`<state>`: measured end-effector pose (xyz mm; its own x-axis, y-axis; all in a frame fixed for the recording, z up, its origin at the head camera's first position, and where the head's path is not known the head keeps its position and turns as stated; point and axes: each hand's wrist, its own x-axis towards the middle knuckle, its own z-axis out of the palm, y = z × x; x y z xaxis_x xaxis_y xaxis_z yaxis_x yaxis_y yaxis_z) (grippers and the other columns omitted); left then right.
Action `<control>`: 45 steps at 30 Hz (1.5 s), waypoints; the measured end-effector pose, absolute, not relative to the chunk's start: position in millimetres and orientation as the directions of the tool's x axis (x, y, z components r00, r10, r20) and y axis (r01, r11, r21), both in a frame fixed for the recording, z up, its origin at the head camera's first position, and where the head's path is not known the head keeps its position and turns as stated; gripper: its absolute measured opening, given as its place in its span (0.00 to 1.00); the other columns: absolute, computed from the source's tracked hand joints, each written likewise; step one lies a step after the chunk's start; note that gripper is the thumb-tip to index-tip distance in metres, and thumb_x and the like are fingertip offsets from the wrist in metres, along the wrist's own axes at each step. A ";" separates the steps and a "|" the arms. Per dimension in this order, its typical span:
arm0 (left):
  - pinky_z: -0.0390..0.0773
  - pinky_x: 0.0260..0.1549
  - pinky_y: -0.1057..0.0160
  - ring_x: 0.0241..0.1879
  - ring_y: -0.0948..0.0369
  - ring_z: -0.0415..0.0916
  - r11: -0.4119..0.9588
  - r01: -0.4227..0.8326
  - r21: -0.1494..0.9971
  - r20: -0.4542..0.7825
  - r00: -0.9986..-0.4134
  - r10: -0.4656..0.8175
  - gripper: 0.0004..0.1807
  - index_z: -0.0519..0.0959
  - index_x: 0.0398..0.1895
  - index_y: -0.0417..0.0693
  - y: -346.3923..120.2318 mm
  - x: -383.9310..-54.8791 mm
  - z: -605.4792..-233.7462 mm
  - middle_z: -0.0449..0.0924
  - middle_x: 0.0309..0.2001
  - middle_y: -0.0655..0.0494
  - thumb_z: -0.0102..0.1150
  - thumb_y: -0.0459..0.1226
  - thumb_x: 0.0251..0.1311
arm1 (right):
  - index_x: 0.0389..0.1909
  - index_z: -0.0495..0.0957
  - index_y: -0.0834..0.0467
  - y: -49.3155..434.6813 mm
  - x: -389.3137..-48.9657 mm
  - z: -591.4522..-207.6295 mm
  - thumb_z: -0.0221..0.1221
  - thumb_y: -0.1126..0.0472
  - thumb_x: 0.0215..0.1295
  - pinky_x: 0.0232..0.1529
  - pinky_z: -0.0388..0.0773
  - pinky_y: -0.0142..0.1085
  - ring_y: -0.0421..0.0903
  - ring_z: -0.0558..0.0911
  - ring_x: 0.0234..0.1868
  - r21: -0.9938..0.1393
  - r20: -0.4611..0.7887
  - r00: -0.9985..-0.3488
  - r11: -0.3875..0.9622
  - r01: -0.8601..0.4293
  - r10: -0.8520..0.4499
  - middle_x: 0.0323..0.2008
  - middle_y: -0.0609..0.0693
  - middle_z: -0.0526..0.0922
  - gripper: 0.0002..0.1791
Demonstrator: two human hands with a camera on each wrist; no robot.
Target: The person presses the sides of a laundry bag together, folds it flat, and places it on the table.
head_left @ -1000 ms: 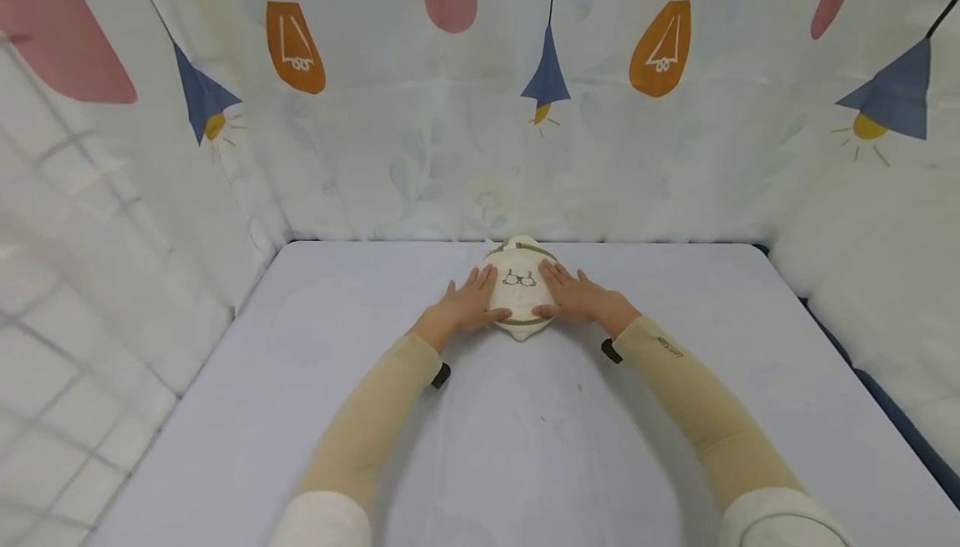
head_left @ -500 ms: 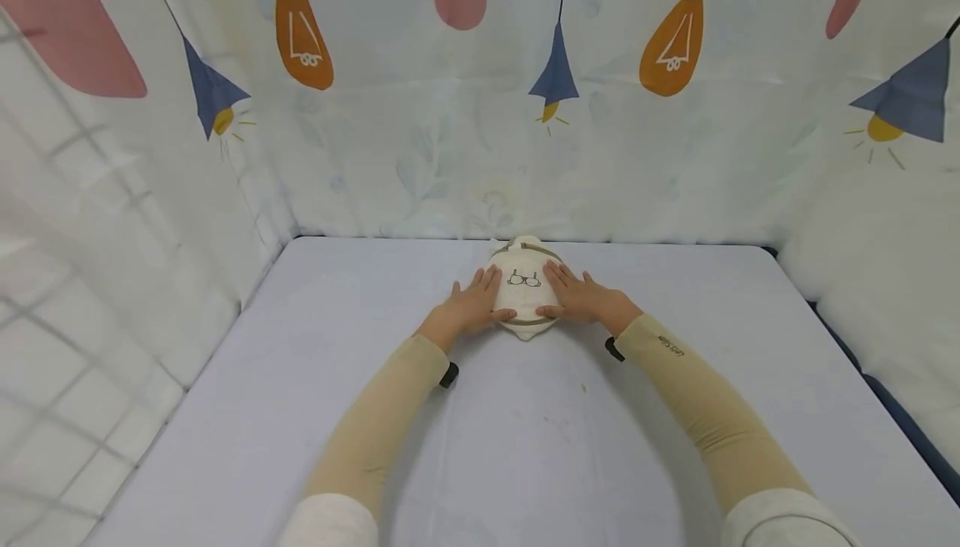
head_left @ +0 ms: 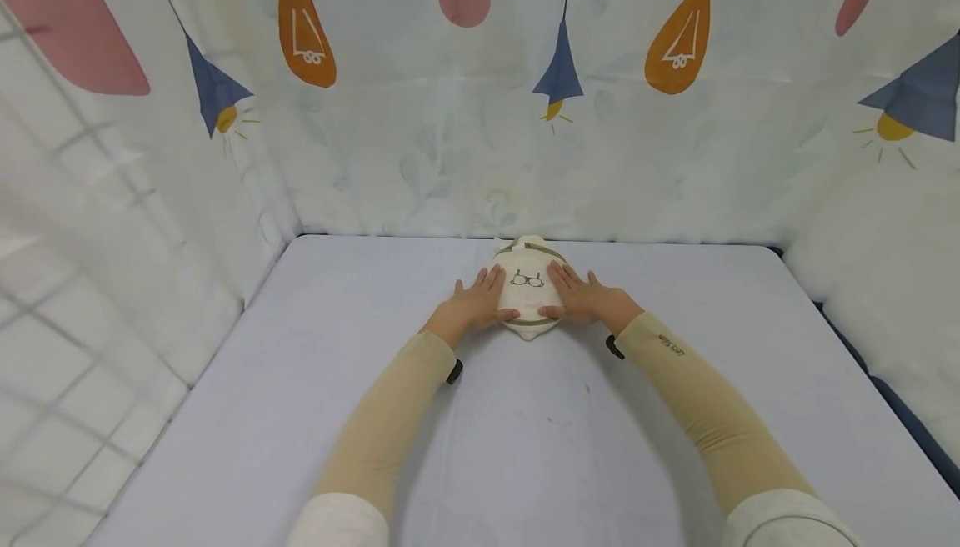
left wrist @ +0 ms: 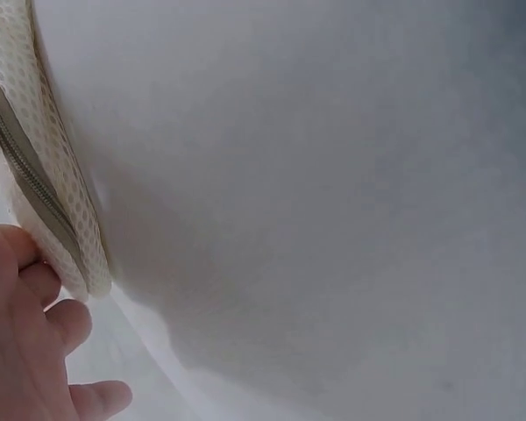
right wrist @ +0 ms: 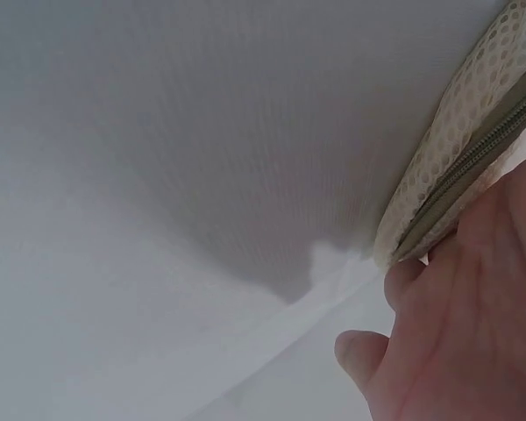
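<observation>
A cream zipped pouch (head_left: 529, 298) with a line drawing of eyeglasses on its front lies at the far edge of the table. Mesh fabric and a green-brown zipper (left wrist: 37, 180) run along its side in the left wrist view, and the same zipper (right wrist: 473, 158) shows in the right wrist view. My left hand (head_left: 474, 303) rests on the pouch's left side, fingers extended and thumb spread toward its lower middle. On the opposite side my right hand (head_left: 585, 298) lies in a mirrored way, fingertips on the top surface. The pouch's underside is hidden.
A white-covered table (head_left: 300, 380) spreads around the pouch. Behind it rises a pale curtain (head_left: 360, 155) printed with bulbs and lamps, which also closes off both sides. A dark strip (head_left: 907, 414) runs beside the right table edge.
The head view has shifted slightly, so everything sits a little farther right in it. Both hands keep their places on the pouch.
</observation>
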<state>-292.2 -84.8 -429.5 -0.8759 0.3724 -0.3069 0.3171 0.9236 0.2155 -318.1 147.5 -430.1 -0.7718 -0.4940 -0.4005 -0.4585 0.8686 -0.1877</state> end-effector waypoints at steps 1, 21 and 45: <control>0.41 0.73 0.34 0.81 0.49 0.32 0.925 0.315 0.214 -0.309 -0.876 0.370 0.51 0.36 0.83 0.40 -84.7 -292.2 -428.6 0.30 0.83 0.47 0.45 0.61 0.75 | 0.80 0.25 0.66 147.1 -317.8 -428.8 0.42 0.36 0.80 0.75 0.32 0.63 0.58 0.31 0.80 -0.195 -0.401 -0.770 0.868 -0.457 -0.496 0.81 0.60 0.26 0.52; 0.40 0.73 0.34 0.81 0.51 0.30 0.909 0.357 0.214 -0.257 -0.877 0.405 0.52 0.34 0.83 0.44 -91.6 -293.2 -433.7 0.30 0.83 0.50 0.45 0.63 0.74 | 0.80 0.30 0.69 150.7 -309.0 -427.0 0.49 0.40 0.80 0.77 0.37 0.59 0.61 0.32 0.80 -0.318 -0.251 -0.762 0.794 -0.518 -0.598 0.81 0.64 0.30 0.52; 0.41 0.73 0.33 0.81 0.52 0.33 0.912 0.382 0.145 -0.253 -0.877 0.408 0.57 0.36 0.84 0.47 -83.2 -309.7 -433.9 0.32 0.83 0.52 0.47 0.69 0.68 | 0.83 0.32 0.58 140.0 -327.0 -431.2 0.49 0.33 0.76 0.74 0.41 0.66 0.59 0.32 0.80 -0.210 -0.275 -0.777 0.824 -0.527 -0.567 0.81 0.59 0.29 0.53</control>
<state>-309.7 -83.2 -433.9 -0.8773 0.4080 -0.2527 0.3825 0.9125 0.1452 -327.0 140.0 -431.2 -0.7768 -0.5667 -0.2747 -0.5266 0.8237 -0.2103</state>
